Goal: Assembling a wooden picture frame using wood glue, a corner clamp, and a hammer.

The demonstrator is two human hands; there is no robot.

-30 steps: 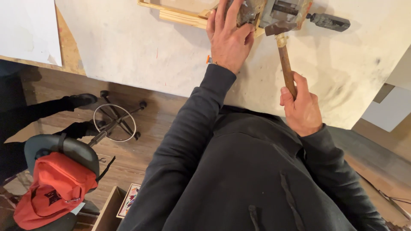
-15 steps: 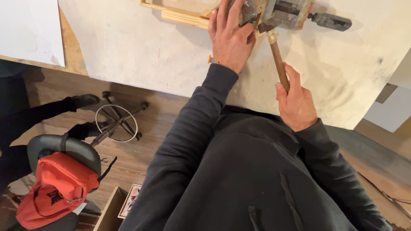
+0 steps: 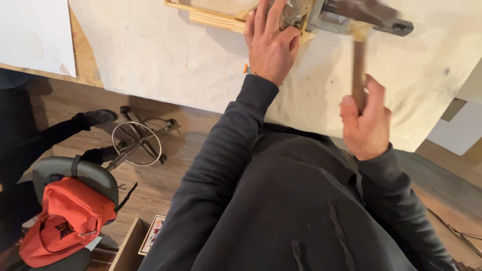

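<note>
Gripping the wooden handle of a hammer, the right hand stayed closed, nearest the dark sweater. Farther off, the left hand lay open, fingers spread flat on a wooden frame on the cloth-covered table. The blurred hammer head hung at the far edge, just right of that hand.

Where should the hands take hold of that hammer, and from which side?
Probably low on the wooden handle of the hammer, coming from the near table edge. The handle points back toward the person while the metal head lies far up by the wooden frame. The right hand already grips that near end.
</note>
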